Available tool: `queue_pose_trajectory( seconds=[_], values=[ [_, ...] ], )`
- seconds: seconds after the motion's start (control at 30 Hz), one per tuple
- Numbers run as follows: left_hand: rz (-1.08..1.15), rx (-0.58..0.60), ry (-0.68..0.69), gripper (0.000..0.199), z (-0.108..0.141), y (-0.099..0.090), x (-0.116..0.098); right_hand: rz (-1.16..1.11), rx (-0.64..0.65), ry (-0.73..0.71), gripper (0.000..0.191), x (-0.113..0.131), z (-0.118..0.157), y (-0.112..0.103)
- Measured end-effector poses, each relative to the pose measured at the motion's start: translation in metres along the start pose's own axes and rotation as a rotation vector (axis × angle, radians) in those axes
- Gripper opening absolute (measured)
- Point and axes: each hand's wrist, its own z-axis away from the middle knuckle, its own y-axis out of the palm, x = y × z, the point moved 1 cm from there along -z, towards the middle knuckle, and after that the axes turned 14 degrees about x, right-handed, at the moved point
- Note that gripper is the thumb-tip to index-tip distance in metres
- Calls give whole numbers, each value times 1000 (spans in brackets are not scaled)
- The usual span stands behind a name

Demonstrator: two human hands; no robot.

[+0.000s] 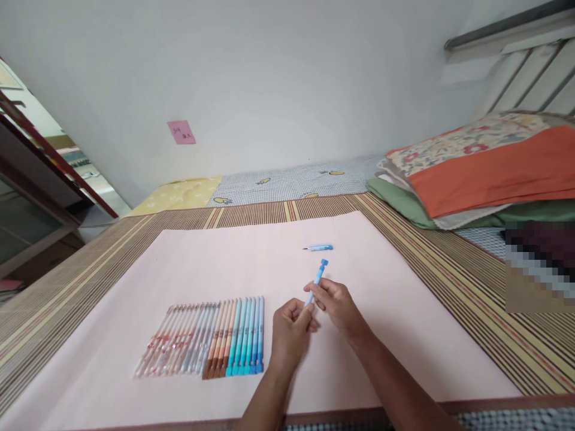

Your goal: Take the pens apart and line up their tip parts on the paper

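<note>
My left hand (287, 332) and my right hand (336, 304) meet over the pink sheet, both with fingers closed on a light blue pen (319, 273). It is tilted, and its darker blue end sticks up past my right fingers. The lower end is hidden in my left fingers. Just beyond the hands lies a short blue pen piece (320, 247) with a thin dark tip pointing left. To the left of my left hand, several pens lie side by side in a row: clear ones with red marks (168, 344), orange-brown ones (221, 341) and blue-green ones (245, 338).
Under everything is a pink sheet (215, 263) on a striped woven mat (426, 269). At the right sit folded bedding and an orange floral pillow (485, 173). A pink note (182, 132) is stuck on the wall behind. Patterned cloth (278, 179) runs along the wall.
</note>
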Motion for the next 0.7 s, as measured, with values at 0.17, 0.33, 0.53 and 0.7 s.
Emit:
queue_pose_trajectory(
  seconds=[0.17,0.33,0.53,0.7],
  values=[
    [-189,-127,63,40,4,-2,-7,-82,-11,34,47,1,-1,6],
    [159,110,-17,42,0,-2,-5,-243,175,64,46,5,1,-3],
    [240,112,-62,46,-3,-2,-2,-391,-17,-5,55,11,-1,-19],
    [98,118,-32,48,-2,0,-4,-526,-94,-32,45,13,-2,-32]
  ],
)
